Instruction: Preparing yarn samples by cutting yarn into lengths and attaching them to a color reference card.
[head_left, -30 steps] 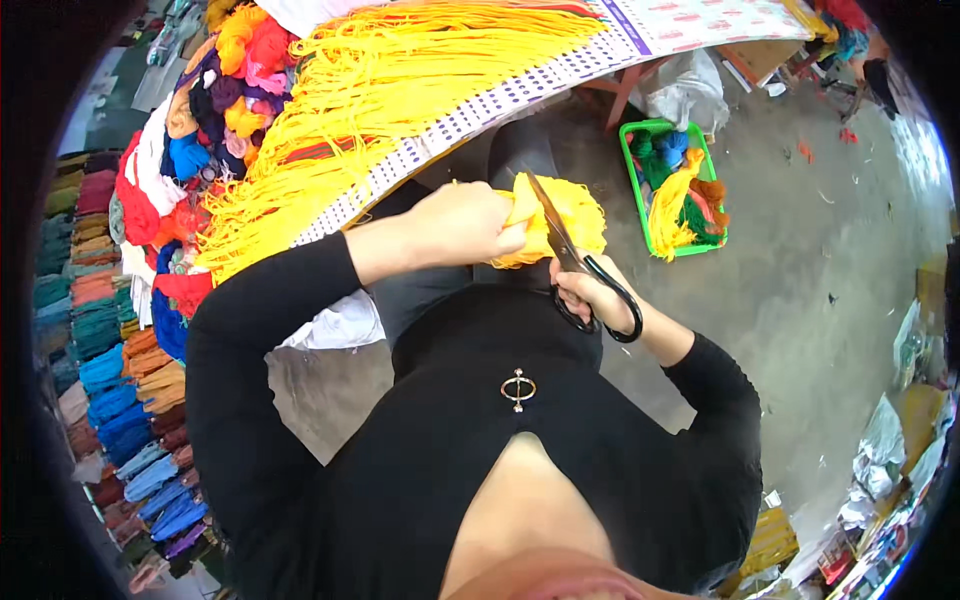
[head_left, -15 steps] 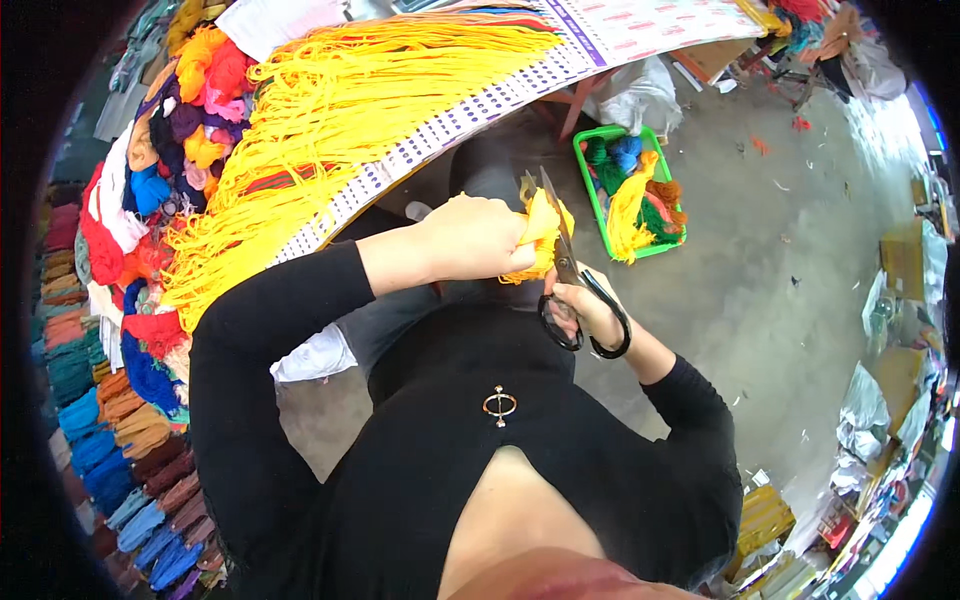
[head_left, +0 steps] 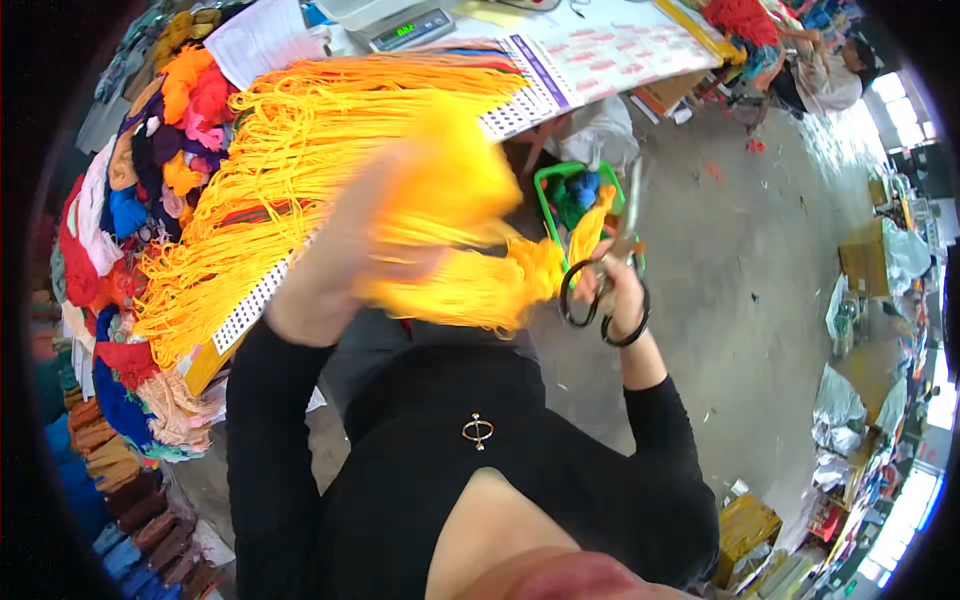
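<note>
A loose bundle of yellow yarn (head_left: 465,285) stretches through the air between my hands, its upper part smeared by motion. My left hand (head_left: 325,250), also blurred, is closed round the bundle's left side, with the fingers partly hidden by strands. In my right hand (head_left: 626,300) is a pair of scissors (head_left: 630,222) with black loop handles; the blades point away from me, and the bundle's gathered right end lies against that hand's fingers. Beyond my left hand, long rows of yellow strands (head_left: 290,130) cover the table, over a white strip with dark dots (head_left: 250,310).
A green basket (head_left: 540,185) with blue, green and yellow yarn stands on the floor beyond the scissors. Colourful yarn heaps (head_left: 125,210) crowd the left. A digital scale (head_left: 410,30) and papers (head_left: 255,40) lie on the table. Another person (head_left: 825,75) is at the far right.
My left hand has swung left and toward the table, pulling the yellow yarn out into a wide, loose bundle. My right hand has moved slightly right with the scissors, whose blades have come away from the yarn.
</note>
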Demonstrator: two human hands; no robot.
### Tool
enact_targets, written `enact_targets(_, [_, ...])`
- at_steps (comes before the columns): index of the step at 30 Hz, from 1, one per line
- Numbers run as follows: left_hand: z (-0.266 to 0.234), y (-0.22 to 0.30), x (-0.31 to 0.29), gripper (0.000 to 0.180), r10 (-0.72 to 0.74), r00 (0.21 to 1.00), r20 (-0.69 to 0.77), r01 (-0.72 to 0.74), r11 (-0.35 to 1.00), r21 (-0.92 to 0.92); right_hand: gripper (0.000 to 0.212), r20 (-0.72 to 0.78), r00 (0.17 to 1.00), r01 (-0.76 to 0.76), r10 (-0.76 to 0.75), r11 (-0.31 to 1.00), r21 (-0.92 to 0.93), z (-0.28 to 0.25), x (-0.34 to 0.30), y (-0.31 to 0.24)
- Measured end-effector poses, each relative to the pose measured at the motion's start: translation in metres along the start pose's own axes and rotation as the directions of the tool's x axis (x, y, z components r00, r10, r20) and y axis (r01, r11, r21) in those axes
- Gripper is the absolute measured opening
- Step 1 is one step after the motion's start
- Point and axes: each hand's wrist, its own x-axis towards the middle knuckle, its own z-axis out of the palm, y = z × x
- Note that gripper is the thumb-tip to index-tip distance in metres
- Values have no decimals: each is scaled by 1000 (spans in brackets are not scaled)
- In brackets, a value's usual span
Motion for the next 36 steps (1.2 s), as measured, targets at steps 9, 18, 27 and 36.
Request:
enact_targets(9, [16,54,-242,31,317,655,-686,-612,756,-234,19,-167,954,101,-248,792,-602,-53,13,-2])
enact_targets(18, [-87,93,-447,31,445,62,-893,-799,559,222,26,275,946,282,-170,20,-959,-83,20,92])
enact_targets(27, [-101,75,-428,31,402,-569,-718,-628,352,694,26,310,948,317,66,-150,-937,-68,41,110])
enact_targets(36, [-205,96,-592,33,260,-890,-374,-311,253,916,23,348,918,384,190,-205,-900,-46,67,111])
